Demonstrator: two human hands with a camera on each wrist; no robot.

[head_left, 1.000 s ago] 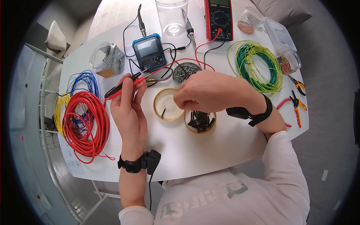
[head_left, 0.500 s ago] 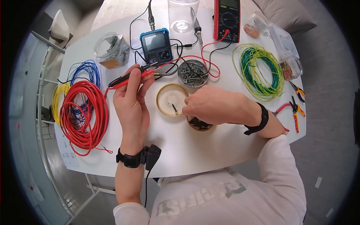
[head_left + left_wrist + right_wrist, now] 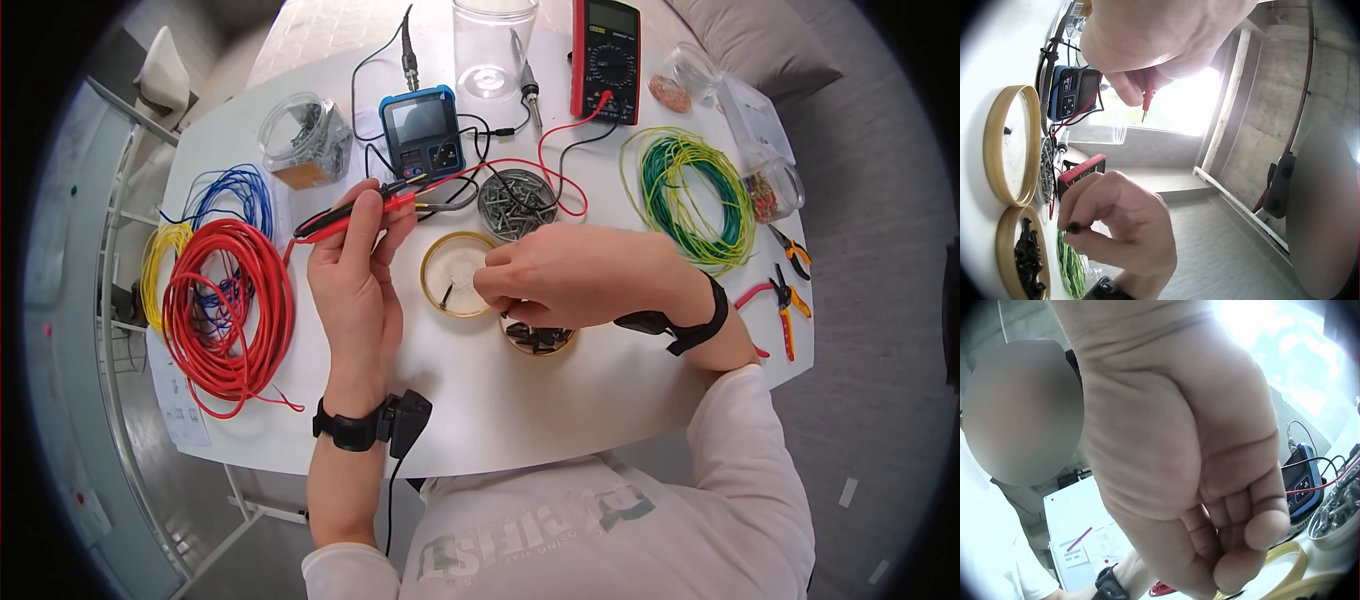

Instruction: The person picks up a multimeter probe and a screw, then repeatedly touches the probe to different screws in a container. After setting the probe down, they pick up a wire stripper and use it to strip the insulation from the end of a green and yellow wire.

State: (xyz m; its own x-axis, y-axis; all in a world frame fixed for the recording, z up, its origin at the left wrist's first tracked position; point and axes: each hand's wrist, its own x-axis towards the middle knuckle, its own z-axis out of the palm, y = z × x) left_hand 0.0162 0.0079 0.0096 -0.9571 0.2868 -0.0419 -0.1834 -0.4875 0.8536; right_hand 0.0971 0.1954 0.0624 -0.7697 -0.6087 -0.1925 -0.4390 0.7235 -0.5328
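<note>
My left hand (image 3: 355, 270) holds a red test probe (image 3: 399, 202) and a black test probe (image 3: 326, 217) together between thumb and fingers, tips pointing right. Between thumb and forefinger of my right hand (image 3: 565, 275) is a small black screw (image 3: 1073, 227), seen end-on in the left wrist view. That hand is over a round gold-rimmed dish (image 3: 1005, 240) of black screws (image 3: 1029, 259). A second gold-rimmed dish (image 3: 426, 262), beside it on the left, has a single black screw (image 3: 447, 294) lying inside.
Behind the dishes stand a tin of silver screws (image 3: 515, 205), a blue-framed tester (image 3: 418, 122) and a red multimeter (image 3: 606, 70). Red wire (image 3: 185, 320) is coiled at left, green wire (image 3: 640, 195) at right. Pliers (image 3: 786, 300) lie near the right edge; probe leads cross the middle.
My right hand has risen slightly from the dish of black screws, uncovering more of it. The screw in the left dish points another way than half a second ago. My left hand keeps both probes.
</note>
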